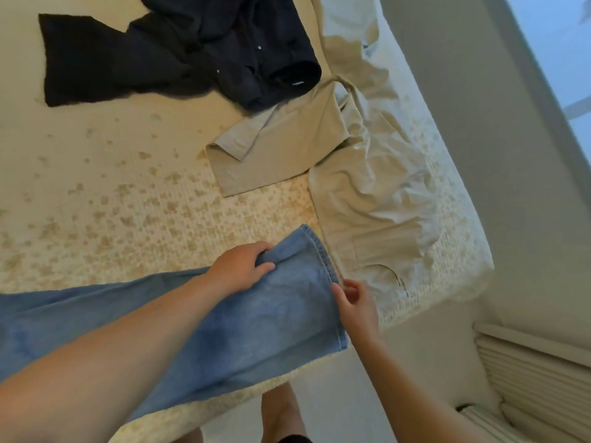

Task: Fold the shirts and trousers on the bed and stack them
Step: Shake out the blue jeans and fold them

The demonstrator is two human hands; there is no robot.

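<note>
Far left and toward the back, a crumpled dark navy button-up shirt (179, 52) lay spread and unfolded on the cream, floral-patterned bed cover (105, 199). In front of it, nearest the person, a pair of light blue denim jeans (243, 324) stretched flat across the bed's near edge, running from the left border of the view to a stitched hem at the right. The left hand (241, 266) rested on top of the denim just short of that hem, fingers curled and pinching up a small ridge of cloth near the upper corner. Just right of it, the right hand (355, 302) sat at the hem's lower edge, thumb and fingers partly curled and touching the fabric; whether they had actually closed on the hem could not be told. So the jeans lay under the left hand and beside the right, their hem end between the 2 hands.

Further right, a rumpled beige shirt (281, 145) and wrinkled beige trousers (371, 199) lay loose, reaching toward the bed's right edge.

As a judgement, the task looked barely begun: no folded garment and no stack was visible, 1 piece was in hand, and 3 others waited.
</note>
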